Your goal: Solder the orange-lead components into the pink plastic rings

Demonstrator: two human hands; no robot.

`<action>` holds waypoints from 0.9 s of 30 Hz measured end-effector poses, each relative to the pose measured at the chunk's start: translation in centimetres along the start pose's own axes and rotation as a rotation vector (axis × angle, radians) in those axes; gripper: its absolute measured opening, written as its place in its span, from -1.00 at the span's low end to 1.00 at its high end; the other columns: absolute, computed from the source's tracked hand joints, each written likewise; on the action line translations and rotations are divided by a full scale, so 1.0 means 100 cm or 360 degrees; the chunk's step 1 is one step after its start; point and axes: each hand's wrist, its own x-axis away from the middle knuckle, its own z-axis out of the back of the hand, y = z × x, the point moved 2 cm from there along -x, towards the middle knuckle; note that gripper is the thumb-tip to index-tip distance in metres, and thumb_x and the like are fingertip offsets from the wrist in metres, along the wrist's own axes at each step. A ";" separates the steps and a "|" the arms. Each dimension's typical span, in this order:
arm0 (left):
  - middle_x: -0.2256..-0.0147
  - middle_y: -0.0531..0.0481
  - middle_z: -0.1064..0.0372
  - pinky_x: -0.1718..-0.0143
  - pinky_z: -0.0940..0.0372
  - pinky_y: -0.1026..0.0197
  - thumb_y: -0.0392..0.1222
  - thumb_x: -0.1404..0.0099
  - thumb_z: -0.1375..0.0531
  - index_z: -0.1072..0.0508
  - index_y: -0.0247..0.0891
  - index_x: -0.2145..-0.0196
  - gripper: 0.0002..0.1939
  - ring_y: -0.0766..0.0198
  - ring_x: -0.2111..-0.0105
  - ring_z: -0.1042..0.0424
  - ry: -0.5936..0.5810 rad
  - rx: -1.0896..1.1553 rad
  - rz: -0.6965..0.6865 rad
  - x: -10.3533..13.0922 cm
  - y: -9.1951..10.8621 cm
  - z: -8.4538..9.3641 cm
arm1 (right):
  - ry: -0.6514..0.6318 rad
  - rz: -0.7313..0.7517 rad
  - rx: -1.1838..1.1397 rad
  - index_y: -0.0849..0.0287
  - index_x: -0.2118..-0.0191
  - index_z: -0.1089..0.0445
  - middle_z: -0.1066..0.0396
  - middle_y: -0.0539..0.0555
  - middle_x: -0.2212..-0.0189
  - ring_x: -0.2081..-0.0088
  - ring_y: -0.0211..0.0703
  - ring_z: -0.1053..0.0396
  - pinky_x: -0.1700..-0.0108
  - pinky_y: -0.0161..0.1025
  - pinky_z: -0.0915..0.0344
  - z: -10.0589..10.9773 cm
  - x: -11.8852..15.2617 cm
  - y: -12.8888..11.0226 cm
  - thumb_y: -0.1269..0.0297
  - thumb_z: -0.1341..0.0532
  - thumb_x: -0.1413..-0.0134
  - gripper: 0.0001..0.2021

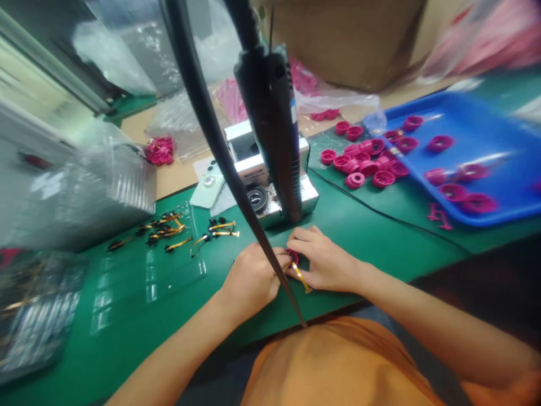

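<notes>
Close to the table's near edge, my two hands meet around a small pink round plastic housing. My right hand pinches it from the right, thumb below and fingers above. From the left, the closed fingers of my left hand press against the same housing; their tips are partly hidden. A yellow flat flex cable sticks out of the housing toward me. Left of my hands, several similar flex cables with black ends lie on the green mat, and more rest on a clear plastic tray.
A metal device with a black knob stands beyond my hands. In front of it hangs a dark tool with a thick cable. Pink housings are heaped at right beside a blue tray. Stacked clear trays stand left.
</notes>
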 end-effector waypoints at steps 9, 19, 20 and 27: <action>0.29 -0.04 -0.63 0.30 -0.40 0.09 -0.45 -0.50 -0.17 -0.60 -0.28 0.20 -0.78 0.13 0.36 -0.57 -0.0059 -0.0358 -0.0088 -0.003 0.014 -0.003 | -0.0040 -0.0002 -0.0047 0.15 0.20 -0.38 -0.49 0.16 0.16 0.10 0.07 -0.49 0.05 0.03 -0.29 -0.001 -0.003 -0.001 0.38 -0.33 -0.26 -0.90; -0.02 -0.28 -0.60 0.15 -0.53 0.00 -0.21 -0.54 -0.28 -0.62 -0.28 0.00 -0.84 -0.04 0.05 -0.62 0.0164 -0.0459 0.0017 0.015 0.020 -0.007 | 0.0452 0.0064 -0.0096 0.04 0.15 -0.43 -0.46 0.06 0.20 0.18 -0.02 -0.48 0.15 -0.06 -0.40 0.074 -0.003 -0.005 0.32 -0.41 -0.32 -0.86; -0.01 -0.25 -0.61 0.13 -0.55 0.00 -0.16 -0.54 -0.30 -0.62 -0.25 0.01 -0.84 -0.03 0.04 -0.63 0.0199 -0.0387 0.0057 0.016 0.016 -0.009 | 0.0726 0.0019 -0.0095 0.02 0.11 -0.44 -0.44 0.07 0.17 0.14 0.01 -0.47 0.12 -0.04 -0.40 0.088 -0.010 -0.007 0.26 -0.43 -0.32 -0.83; 0.12 -0.12 -0.68 0.16 -0.55 0.06 -0.18 -0.60 -0.22 -0.63 -0.23 0.12 -0.83 0.08 0.17 -0.68 0.0354 -0.0109 0.0086 0.013 0.007 -0.023 | 0.0918 0.0108 -0.0658 -0.03 -0.01 -0.43 -0.43 -0.03 0.26 0.24 -0.07 -0.46 0.15 -0.11 -0.48 0.090 -0.095 -0.024 -0.09 -0.47 -0.30 -0.63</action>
